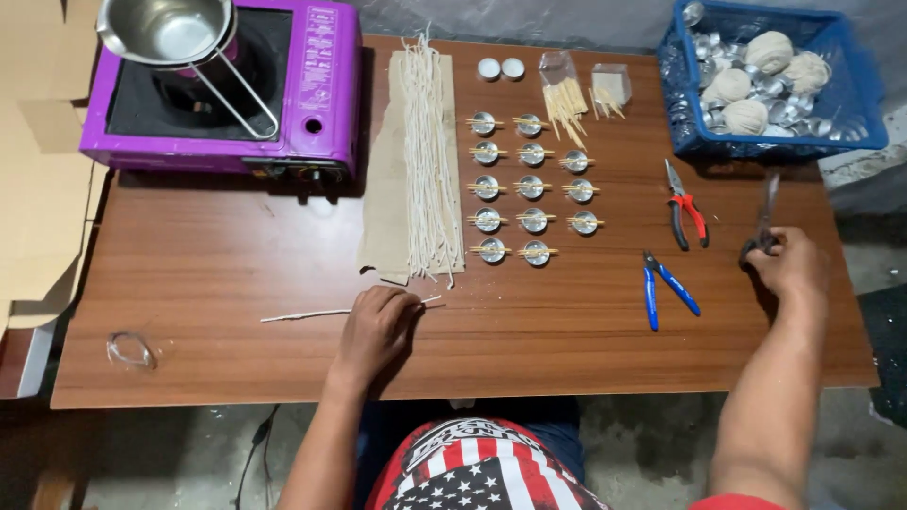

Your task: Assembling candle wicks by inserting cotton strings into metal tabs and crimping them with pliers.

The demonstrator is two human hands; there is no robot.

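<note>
On the wooden surface (pixel 236 274), left hand (pixel 376 326) pins a loose waxed wick (pixel 312 314) flat, grip closed on it, while right hand (pixel 789 267) closes on scissors (pixel 763 227), blades up, beside blue pliers (pixel 666 286), ready for cutting.
</note>
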